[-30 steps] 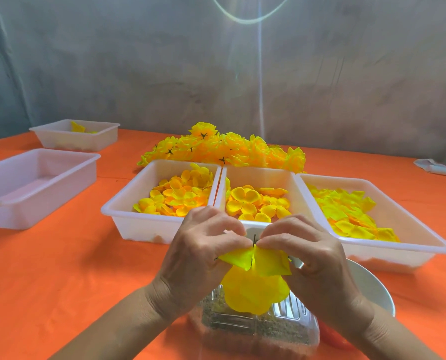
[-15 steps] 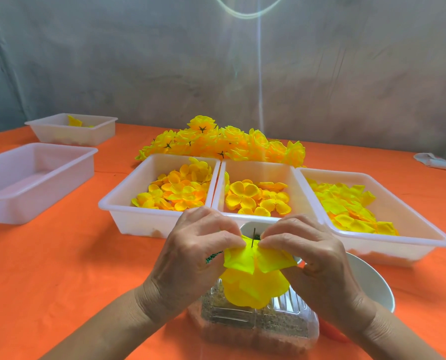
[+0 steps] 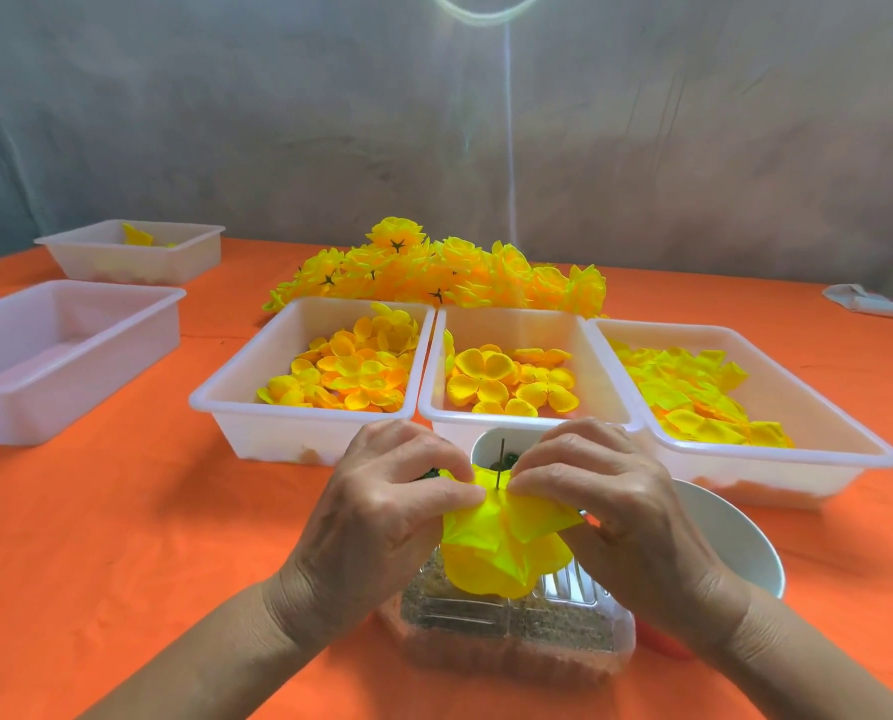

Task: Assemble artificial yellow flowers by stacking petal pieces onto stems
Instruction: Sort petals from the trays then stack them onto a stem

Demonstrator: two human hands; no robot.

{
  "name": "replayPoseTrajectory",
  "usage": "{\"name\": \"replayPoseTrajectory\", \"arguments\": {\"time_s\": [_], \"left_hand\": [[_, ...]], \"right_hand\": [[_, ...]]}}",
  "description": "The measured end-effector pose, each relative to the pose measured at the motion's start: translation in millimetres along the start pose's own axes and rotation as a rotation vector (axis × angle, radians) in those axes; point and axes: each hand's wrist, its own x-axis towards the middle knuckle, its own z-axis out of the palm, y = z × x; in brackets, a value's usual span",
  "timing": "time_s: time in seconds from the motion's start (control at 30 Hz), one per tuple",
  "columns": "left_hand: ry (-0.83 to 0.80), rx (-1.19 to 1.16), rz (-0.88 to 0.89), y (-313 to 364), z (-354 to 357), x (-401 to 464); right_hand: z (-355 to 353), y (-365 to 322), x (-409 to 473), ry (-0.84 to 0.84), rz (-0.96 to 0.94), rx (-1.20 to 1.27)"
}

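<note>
Both hands, left hand [image 3: 382, 504] and right hand [image 3: 608, 498], pinch the yellow petal piece [image 3: 506, 543] between them; the thin stem [image 3: 500, 462] rises upright through its centre, midway between the fingertips.

Three trays side by side mid-table: left tray [image 3: 236, 402], middle tray [image 3: 530, 420], right tray [image 3: 777, 449], petal pieces in each. Finished flowers [image 3: 434, 275] heaped behind them. Two more trays [image 3: 70, 350] far left, one behind other. Both hands just before middle tray, left hand [image 3: 382, 517], right hand [image 3: 626, 511], petal piece [image 3: 506, 548] between, over clear box [image 3: 506, 631]. Bowl [image 3: 735, 548] right of hands.
</note>
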Motion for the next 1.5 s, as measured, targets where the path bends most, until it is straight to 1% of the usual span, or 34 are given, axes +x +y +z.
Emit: {"name": "replayPoseTrajectory", "arguments": {"time_s": [0.1,0.27,0.37,0.5,0.57,0.6,0.67,0.73,0.83,0.9,1.0,1.07,1.13,1.17,1.23,1.33,1.4,1.5], "left_hand": [[-0.006,-0.003,0.003,-1.2,1.0,-1.9],[-0.044,0.02,0.028,-1.4,1.7,-7.4],[-0.059,0.047,0.068,-0.2,1.9,-5.2],[-0.174,0.07,0.108,2.5,-6.4,-0.9],[-0.257,-0.026,0.047,1.8,-12.8,1.4],[-0.276,-0.106,-0.03,1.0,-15.2,3.2],[-0.239,-0.283,-0.244,2.4,-17.2,8.0],[-0.17,-0.395,-0.384,7.2,-13.0,14.8],[-0.157,-0.457,-0.451,11.9,1.9,20.0],[-0.146,-0.537,-0.513,9.3,11.5,17.1],[-0.113,-0.656,-0.593,2.6,19.4,10.3],[-0.123,-0.659,-0.597,0.3,21.6,8.1],[-0.144,-0.667,-0.6,-0.4,21.7,8.9],[-0.151,-0.675,-0.601,-1.1,21.7,9.4],[-0.177,-0.68,-0.601,-1.4,20.6,10.8],[-0.196,-0.667,-0.607,-1.4,19.5,12.5],[-0.188,-0.65,-0.611,-1.8,20.1,13.3],[-0.191,-0.648,-0.596,-0.8,19.4,15.3]], "right_hand": [[0.9,0.1,-0.9,-0.011,0.0,0.003],[3.3,-3.4,-4.9,-0.075,0.01,-0.039],[1.5,-4.1,-4.2,-0.089,-0.009,-0.058],[-2.7,-5.7,-5.4,-0.151,-0.013,-0.101],[-6.5,-6.2,-7.1,-0.185,-0.009,-0.105],[-8.4,-6.4,-7.7,-0.197,-0.006,-0.103],[-10.7,-6.2,-9.2,-0.204,0.0,-0.111],[-11.2,-7.8,-9.6,-0.207,0.021,-0.114],[-12.9,-9.2,-8.8,-0.221,0.069,-0.074],[-15.7,-6.9,-9.1,-0.228,0.109,0.011],[-22.5,10.0,-12.7,-0.164,0.232,0.23],[-27.8,35.4,-13.6,-0.069,0.422,0.293],[-31.8,72.1,-13.0,-0.012,0.655,0.186],[-33.8,93.9,-12.9,-0.02,0.755,0.095],[-35.7,138.7,-13.7,-0.131,0.93,-0.08],[-31.1,186.8,-14.5,-0.423,1.131,-0.282],[-24.7,200.7,-12.7,-0.595,1.155,-0.373],[-13.9,209.0,-10.8,-0.8,1.137,-0.458]]}}
